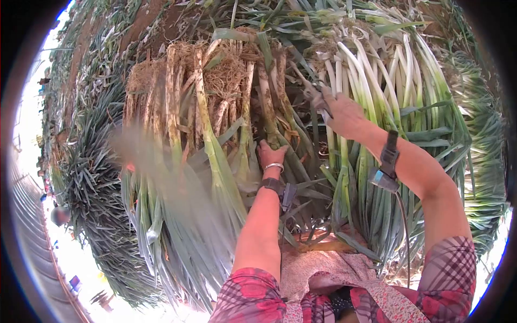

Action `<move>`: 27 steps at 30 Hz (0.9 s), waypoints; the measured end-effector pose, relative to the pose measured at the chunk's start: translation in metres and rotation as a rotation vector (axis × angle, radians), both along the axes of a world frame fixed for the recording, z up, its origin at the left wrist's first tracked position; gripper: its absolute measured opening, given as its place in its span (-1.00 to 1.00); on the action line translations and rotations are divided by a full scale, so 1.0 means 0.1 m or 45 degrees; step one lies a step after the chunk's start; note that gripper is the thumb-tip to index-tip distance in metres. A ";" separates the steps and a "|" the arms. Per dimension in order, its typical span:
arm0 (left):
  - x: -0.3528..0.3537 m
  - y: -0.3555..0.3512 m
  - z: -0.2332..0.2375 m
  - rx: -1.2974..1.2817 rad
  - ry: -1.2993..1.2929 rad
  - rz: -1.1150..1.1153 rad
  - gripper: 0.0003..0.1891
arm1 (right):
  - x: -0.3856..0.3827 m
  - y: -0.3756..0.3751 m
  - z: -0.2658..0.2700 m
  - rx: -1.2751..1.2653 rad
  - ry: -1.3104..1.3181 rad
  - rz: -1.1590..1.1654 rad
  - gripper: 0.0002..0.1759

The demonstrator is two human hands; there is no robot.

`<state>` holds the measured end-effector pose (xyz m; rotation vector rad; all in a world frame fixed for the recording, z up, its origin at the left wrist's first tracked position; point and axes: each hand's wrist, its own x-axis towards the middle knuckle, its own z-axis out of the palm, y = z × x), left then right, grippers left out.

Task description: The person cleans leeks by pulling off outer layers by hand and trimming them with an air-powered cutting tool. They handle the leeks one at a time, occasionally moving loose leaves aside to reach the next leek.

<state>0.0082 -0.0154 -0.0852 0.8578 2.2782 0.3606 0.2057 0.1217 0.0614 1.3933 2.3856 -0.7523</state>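
Presently right hand (343, 112) closes around something thin (320, 87) near smooth white stems (362, 81); left hand (271, 155), grip unclear, touches rough, muddy stalks (267, 102).

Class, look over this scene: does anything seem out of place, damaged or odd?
A loose leaf lies crosswise over the upright pale green onions. A blurred streak also hides part of the soil-stained green onions; its cause is unclear.

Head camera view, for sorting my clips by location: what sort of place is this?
Probably a leek or onion sorting area: muddy, brown-rooted stalks lie beside cleaner white-and-green stalks, with a heap of dark green leaves at the left.
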 end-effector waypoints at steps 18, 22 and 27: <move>0.10 -0.25 0.37 -0.002 -0.191 0.108 -0.58 | 0.02 -1.23 0.38 -0.338 0.264 -0.069 -0.10; 0.14 -0.30 0.30 0.068 0.011 0.016 -0.64 | -0.03 -1.16 0.32 -0.287 0.242 -0.083 -0.11; 0.19 -0.21 0.81 -0.015 -0.403 0.201 -0.62 | -0.12 -0.98 0.14 -0.230 0.205 -0.086 -0.13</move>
